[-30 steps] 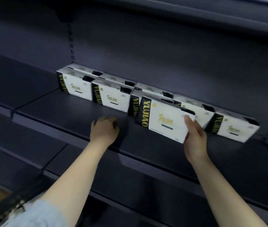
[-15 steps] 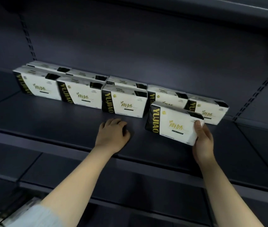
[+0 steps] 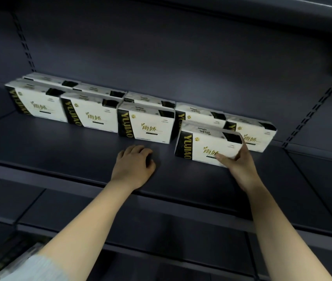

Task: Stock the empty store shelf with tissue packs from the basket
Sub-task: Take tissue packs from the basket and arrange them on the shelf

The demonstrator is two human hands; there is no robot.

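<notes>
A person's right hand (image 3: 240, 165) holds a tissue pack (image 3: 207, 145) at centre right of the frame, thumb on its front, fingers around its right end, as it stands on the shelf (image 3: 59, 151) ahead of the row. Pushed crookedly, it could jam against the packs behind or tip over. The left hand (image 3: 133, 167) rests on the shelf, fingers loosely curled, holding nothing.
</notes>
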